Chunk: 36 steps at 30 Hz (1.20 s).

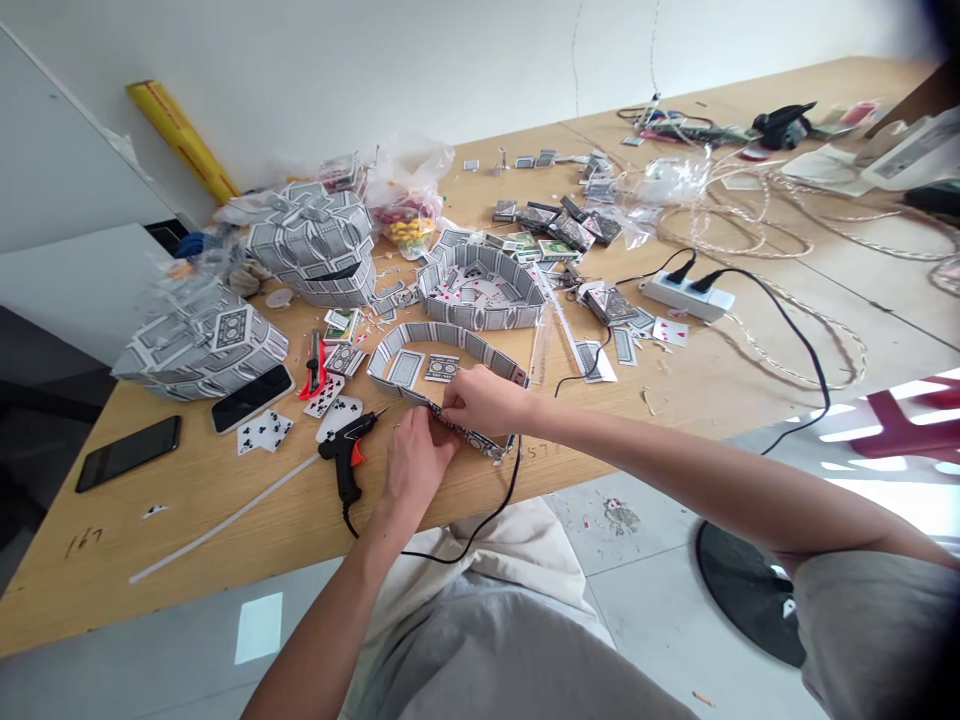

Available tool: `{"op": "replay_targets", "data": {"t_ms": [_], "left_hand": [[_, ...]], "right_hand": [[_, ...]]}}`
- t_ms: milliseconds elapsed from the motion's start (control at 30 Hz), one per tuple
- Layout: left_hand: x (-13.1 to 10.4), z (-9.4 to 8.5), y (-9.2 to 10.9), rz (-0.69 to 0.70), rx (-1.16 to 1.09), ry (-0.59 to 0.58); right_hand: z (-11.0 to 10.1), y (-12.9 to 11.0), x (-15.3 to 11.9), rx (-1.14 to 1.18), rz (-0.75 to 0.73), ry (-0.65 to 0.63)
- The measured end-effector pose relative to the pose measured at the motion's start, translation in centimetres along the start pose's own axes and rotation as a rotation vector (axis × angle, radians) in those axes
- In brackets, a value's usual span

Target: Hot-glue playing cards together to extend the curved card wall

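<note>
A heart-like ring of playing cards (472, 345) stands on edge near the table's front. My right hand (484, 398) reaches over its near wall and pinches that wall from the inner side. Just left of it, my left hand (418, 455) presses the same wall from outside; its fingertips are partly hidden. Two loose cards, one of them a patterned playing card (406, 369), lie inside the ring. A black glue gun (348, 455) with an orange trigger rests left of my left hand. Behind the ring is a taller card box (480, 290) with cards on its floor.
Finished-looking card boxes (202, 340) and two phones (129, 453) occupy the left side. A red utility knife (313, 365) lies near loose cards. The glue gun's cord loops past the table edge. A power strip (688, 295) and tangled rope (750, 230) are at right.
</note>
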State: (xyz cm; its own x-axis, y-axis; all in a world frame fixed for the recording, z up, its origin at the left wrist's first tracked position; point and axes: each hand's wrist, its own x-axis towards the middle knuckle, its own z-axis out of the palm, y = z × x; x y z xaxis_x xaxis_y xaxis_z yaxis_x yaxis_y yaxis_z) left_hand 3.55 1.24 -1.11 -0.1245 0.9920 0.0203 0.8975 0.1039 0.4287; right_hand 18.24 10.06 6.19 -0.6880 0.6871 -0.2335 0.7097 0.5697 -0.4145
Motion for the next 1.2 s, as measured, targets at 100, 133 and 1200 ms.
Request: {"op": "replay_targets", "data": {"t_ms": [100,133,1200], "left_hand": [[0.0,0.0,-0.1,0.009,-0.021,0.007],[0.0,0.0,-0.1,0.013,-0.028,0.009],[0.4,0.1,-1.0,0.052,-0.123,0.027]], "right_hand": [[0.0,0.2,0.3,0.015,0.0,-0.042],[0.0,0.3,0.4,0.023,-0.001,-0.06],[0.8,1.9,1.2,0.136,-0.043,-0.147]]}}
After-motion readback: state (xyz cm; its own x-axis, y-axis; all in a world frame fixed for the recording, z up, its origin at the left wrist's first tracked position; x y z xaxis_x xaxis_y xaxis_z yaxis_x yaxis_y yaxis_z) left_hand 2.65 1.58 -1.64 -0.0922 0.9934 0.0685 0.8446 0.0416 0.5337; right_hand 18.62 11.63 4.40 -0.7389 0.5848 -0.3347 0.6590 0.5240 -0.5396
